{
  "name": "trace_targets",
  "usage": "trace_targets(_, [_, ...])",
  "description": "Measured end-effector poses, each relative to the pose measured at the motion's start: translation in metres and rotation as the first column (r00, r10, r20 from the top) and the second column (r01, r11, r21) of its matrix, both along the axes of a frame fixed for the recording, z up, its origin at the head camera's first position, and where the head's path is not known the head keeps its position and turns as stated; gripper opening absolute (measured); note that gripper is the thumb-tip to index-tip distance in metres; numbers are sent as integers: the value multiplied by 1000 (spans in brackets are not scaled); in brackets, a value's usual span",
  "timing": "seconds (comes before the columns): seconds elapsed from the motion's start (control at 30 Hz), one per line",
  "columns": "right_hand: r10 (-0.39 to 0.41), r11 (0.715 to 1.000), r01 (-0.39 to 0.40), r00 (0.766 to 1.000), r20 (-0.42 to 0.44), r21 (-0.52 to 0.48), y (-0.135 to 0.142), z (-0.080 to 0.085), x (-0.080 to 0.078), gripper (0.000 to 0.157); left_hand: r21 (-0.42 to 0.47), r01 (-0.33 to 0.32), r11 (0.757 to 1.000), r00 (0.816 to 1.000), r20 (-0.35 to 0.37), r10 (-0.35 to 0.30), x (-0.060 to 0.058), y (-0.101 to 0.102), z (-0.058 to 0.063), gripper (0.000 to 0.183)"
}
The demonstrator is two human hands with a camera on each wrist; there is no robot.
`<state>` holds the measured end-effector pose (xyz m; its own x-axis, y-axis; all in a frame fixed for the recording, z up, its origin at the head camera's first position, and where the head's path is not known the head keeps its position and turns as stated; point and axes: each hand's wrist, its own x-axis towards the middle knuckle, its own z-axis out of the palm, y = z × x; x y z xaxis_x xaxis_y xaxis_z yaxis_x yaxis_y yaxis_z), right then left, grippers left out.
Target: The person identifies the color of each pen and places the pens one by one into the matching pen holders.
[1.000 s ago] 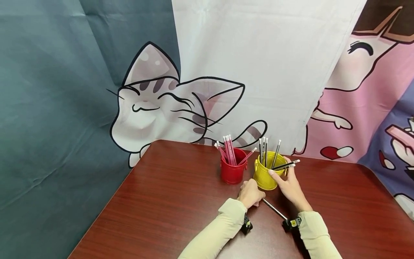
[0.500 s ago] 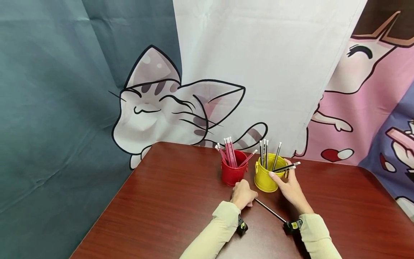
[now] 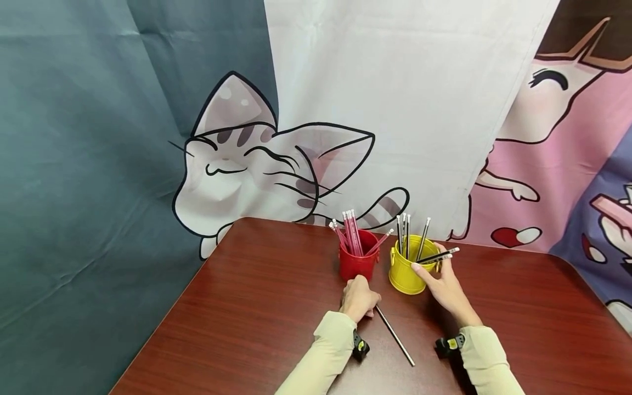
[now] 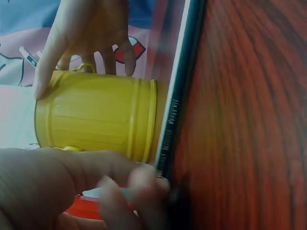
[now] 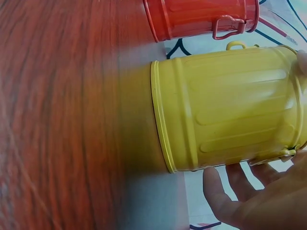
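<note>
In the head view my left hand [image 3: 359, 299] is low over the table in front of the red bucket and pinches one end of a dark pencil [image 3: 395, 334]. The pencil slants from those fingers toward the person. The left wrist view shows lettering along the pencil's shaft [image 4: 170, 110]. My right hand [image 3: 449, 293] holds the yellow bucket [image 3: 406, 277] by its right side, thumb at the rim and fingers spread behind. Several black pencils [image 3: 407, 238] with white ends stand or lean in that bucket, two of them tilted out over the right hand.
The red bucket [image 3: 355, 267], holding several pink pencils [image 3: 353, 236], stands just left of the yellow one. Both have small side handles and rest on the reddish wooden table [image 3: 247, 296]. Behind the table hangs a cartoon-printed cloth [image 3: 424, 99].
My left hand has moved left, away from the yellow bucket, taking the pencil along. The pencil's free end has swung away from the right wrist. My right hand stays at the yellow bucket.
</note>
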<state>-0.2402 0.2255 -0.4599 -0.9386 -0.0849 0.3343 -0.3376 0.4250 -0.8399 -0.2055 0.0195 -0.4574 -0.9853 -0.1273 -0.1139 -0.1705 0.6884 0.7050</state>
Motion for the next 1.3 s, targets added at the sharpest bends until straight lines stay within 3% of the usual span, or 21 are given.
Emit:
trace_targets(0.23, [5,1000,-5,1000,10,0,0,-1,0,66,-205,62,977,997,-33,-70,2,-5,7,19])
trace_targets(0.6, [0,1000,0,1000,-6,4,2,-2,-1,66,-315,102,944,988,-78,-133,5,0,8,20])
trace_targets(0.8, [-1,1000,1,1000,4,-8,1,-3,-2,67,-327,118,938,986,-77,-151,7,0,11,20])
trace_targets(1.0, [-13,1000,13,1000,17,-7,0,-2,0,69,-307,171,936,973,-96,-209,4,-4,21,24])
trace_targets(1.3, [10,1000,-10,1000,-1,-29,1,-2,-2,67,-182,200,963,963,-145,-228,5,-6,41,37])
